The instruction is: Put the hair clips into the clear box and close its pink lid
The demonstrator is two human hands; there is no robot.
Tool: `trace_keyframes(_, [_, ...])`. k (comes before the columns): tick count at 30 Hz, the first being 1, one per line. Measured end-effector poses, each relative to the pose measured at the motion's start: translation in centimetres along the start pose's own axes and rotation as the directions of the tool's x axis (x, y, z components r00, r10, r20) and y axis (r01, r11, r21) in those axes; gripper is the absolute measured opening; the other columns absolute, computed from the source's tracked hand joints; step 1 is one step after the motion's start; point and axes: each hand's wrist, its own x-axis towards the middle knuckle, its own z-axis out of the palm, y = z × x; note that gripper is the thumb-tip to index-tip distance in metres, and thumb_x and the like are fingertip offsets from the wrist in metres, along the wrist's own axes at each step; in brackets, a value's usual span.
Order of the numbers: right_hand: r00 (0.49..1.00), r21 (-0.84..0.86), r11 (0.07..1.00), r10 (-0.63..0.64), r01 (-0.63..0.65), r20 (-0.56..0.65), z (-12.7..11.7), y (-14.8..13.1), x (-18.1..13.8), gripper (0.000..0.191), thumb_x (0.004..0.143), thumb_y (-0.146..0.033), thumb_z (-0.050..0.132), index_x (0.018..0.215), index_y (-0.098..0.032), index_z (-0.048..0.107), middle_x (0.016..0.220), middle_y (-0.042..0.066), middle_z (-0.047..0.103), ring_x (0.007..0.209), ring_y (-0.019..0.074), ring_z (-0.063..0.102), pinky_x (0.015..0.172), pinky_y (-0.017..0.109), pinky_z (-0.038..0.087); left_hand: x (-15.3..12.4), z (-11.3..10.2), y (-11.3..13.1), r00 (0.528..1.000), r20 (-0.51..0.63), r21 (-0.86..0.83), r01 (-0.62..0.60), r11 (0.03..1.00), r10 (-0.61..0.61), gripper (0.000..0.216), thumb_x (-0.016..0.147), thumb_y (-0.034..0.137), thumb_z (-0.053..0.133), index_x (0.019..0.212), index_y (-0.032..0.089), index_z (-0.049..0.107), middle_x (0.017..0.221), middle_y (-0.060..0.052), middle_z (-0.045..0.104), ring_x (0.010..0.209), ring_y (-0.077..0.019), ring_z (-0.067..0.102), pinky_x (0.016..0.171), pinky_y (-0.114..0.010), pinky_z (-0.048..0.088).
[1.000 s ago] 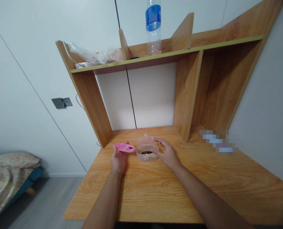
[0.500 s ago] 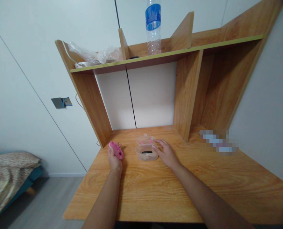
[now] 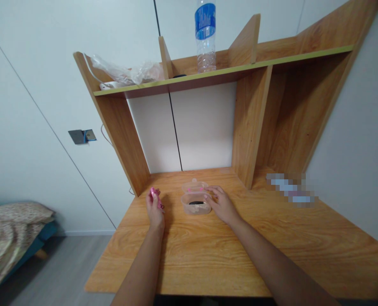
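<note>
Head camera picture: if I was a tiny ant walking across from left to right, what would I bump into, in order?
patterned bed cover → grey wall plate → left hand holding a pink thing → clear box → right hand → blurred-out patch

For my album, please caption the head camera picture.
Left hand holds a pink object; right hand at an open clear box on a wooden desk.

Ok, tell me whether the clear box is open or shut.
Open: the clear box has its lid tilted back, and a dark item shows inside.
</note>
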Motion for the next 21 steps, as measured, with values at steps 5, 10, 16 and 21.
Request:
trace_keyframes(5, [1.0,0.017,1.0,0.015,-0.015,0.009,0.1,0.1,-0.1,0.026,0.094,-0.036,0.059,0.116,-0.028,0.069,0.118,0.007,0.061,0.115,0.0231,0.061,0.1,0.04,0.051,-0.2,0.2,0.1,0.998,0.051,0.04,-0.043,0.998,0.041,0.049,0.087,0.053,0.065,0.126,0.024,0.059,0.129,-0.01,0.064,0.124,-0.0248,0.058,0.091,-0.033,0.051])
trace_keyframes(10, [1.0,0.011,1.0,0.019,-0.019,0.008,0.1,0.1,-0.1,0.025,0.094,-0.035,0.059,0.115,-0.027,0.07,0.118,0.007,0.061,0.115,0.0225,0.061,0.1,0.039,0.051,-0.4,0.2,-0.5,0.985,0.101,0.124,-0.153,0.98,0.141,0.05,0.087,0.041,0.069,0.133,0.025,0.055,0.136,-0.009,0.059,0.132,-0.0229,0.053,0.116,-0.041,0.036])
trace_keyframes(16, [1.0,0.018,0.999,0.027,-0.027,0.011,0.1,0.1,0.0,0.025,0.094,-0.036,0.059,0.114,-0.027,0.07,0.118,0.006,0.06,0.114,0.022,0.061,0.099,0.037,0.051,-0.6,0.0,-0.6,0.974,0.095,0.241,-0.223,0.945,0.206,0.059,0.088,0.038,0.067,0.142,0.023,0.047,0.138,-0.013,0.057,0.13,-0.0244,0.055,0.114,-0.043,0.039])
trace_keyframes(21, [1.0,0.019,0.999,0.028,-0.028,0.015,0.0,0.0,-0.1,0.025,0.095,-0.036,0.058,0.114,-0.027,0.07,0.118,0.007,0.06,0.114,0.0223,0.06,0.099,0.039,0.051,-1.0,0.0,0.8,0.955,0.017,0.446,-0.272,0.853,0.296,0.064,0.085,0.037,0.071,0.142,0.021,0.046,0.138,-0.015,0.056,0.129,-0.0277,0.054,0.114,-0.045,0.038])
